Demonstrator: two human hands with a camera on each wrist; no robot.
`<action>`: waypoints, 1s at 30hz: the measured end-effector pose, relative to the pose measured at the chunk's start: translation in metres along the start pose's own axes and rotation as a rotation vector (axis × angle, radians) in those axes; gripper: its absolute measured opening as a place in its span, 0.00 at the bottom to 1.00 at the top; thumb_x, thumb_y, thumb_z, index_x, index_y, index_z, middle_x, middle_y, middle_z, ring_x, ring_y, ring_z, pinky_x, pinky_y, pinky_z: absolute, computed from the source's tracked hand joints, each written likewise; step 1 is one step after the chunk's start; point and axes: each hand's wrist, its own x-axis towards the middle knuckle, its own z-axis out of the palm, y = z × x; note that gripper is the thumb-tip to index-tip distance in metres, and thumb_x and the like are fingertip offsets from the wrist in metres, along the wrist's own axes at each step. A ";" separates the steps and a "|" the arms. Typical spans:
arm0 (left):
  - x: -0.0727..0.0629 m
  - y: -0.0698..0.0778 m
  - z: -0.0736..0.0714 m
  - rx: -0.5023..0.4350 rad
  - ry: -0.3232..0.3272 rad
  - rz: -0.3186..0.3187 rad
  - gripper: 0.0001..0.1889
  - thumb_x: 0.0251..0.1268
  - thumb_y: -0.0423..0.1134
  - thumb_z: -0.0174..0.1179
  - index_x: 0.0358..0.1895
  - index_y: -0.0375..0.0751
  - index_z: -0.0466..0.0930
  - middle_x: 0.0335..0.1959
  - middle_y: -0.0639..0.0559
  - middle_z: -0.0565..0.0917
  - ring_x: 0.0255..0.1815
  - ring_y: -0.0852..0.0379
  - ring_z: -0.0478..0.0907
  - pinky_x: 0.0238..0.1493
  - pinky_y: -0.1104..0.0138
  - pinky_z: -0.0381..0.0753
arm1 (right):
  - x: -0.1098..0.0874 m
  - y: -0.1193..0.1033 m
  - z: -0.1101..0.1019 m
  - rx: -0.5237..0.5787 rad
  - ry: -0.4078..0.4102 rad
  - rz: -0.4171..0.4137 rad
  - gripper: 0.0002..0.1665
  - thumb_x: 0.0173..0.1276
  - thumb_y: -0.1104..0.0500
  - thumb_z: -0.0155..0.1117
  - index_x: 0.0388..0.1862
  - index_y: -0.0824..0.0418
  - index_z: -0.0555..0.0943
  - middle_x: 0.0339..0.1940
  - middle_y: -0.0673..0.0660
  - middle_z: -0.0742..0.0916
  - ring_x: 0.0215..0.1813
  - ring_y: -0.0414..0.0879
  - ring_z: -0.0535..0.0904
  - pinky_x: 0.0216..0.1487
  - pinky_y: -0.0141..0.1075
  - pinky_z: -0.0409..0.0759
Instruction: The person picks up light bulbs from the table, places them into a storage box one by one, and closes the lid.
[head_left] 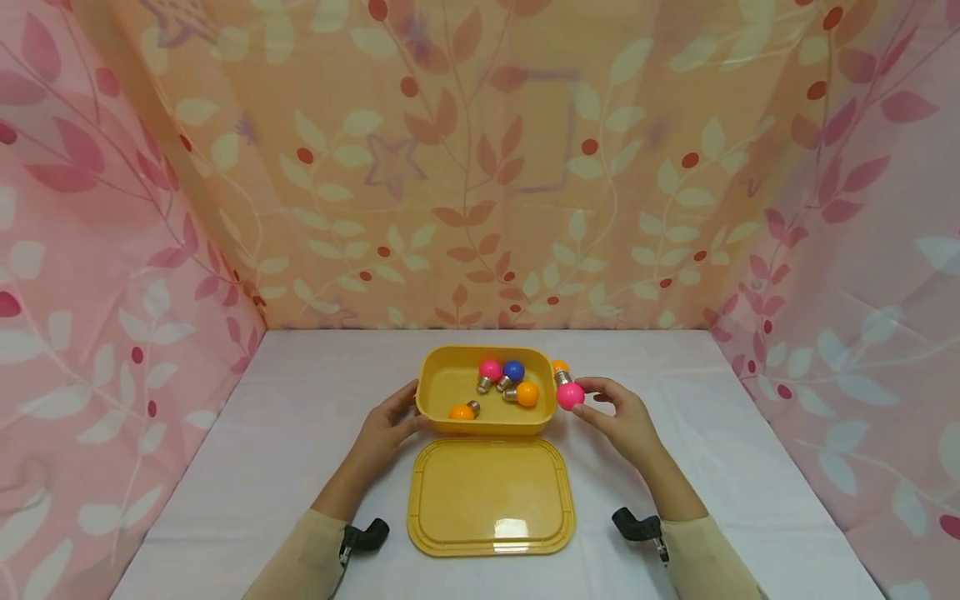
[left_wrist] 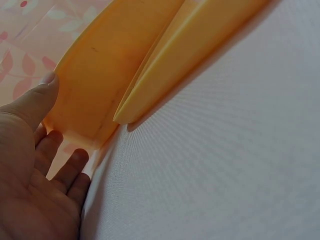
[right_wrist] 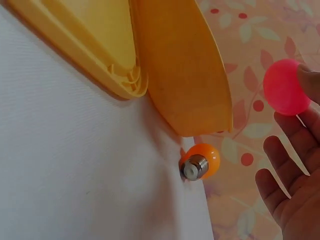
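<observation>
A yellow plastic box (head_left: 442,379) stands with its top uncovered. In it lie several small light bulbs: a pink bulb (head_left: 490,371), a blue bulb (head_left: 513,372) and orange ones (head_left: 527,394). My left hand (head_left: 386,425) rests against the box's left end, thumb near the rim, fingers loosely extended in the left wrist view. Just outside the right end, my right hand (head_left: 618,417) pinches another pink bulb (right_wrist: 286,87) between thumb and forefinger, its other fingers spread. Under it, beside the box, an orange bulb (right_wrist: 206,155) lies on the table with its metal base showing.
The yellow lid (head_left: 491,496) lies flat right in front of the box, between my forearms. A white cloth covers the table (head_left: 262,500). Patterned fabric (head_left: 465,167) hangs behind and along both sides. A black wrist mount (head_left: 637,525) sits at each cuff.
</observation>
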 end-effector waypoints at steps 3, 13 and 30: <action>0.000 -0.001 0.000 0.003 0.002 0.000 0.37 0.69 0.48 0.69 0.79 0.58 0.64 0.75 0.54 0.72 0.78 0.49 0.65 0.78 0.47 0.62 | 0.007 -0.007 0.001 -0.004 -0.021 -0.010 0.30 0.62 0.40 0.77 0.59 0.49 0.84 0.58 0.51 0.86 0.63 0.60 0.77 0.65 0.62 0.76; -0.001 -0.003 0.001 0.010 0.001 -0.007 0.38 0.68 0.49 0.69 0.79 0.60 0.64 0.75 0.54 0.72 0.77 0.48 0.66 0.78 0.46 0.63 | 0.037 -0.027 0.006 -0.001 -0.160 -0.033 0.28 0.63 0.41 0.76 0.59 0.49 0.84 0.56 0.50 0.87 0.62 0.59 0.79 0.65 0.58 0.77; 0.001 0.002 -0.002 -0.015 -0.012 -0.013 0.40 0.67 0.50 0.70 0.80 0.57 0.62 0.76 0.51 0.71 0.78 0.49 0.65 0.79 0.48 0.60 | 0.095 -0.062 0.021 -0.080 -0.403 -0.041 0.21 0.65 0.48 0.76 0.57 0.47 0.85 0.54 0.49 0.87 0.62 0.59 0.78 0.66 0.54 0.76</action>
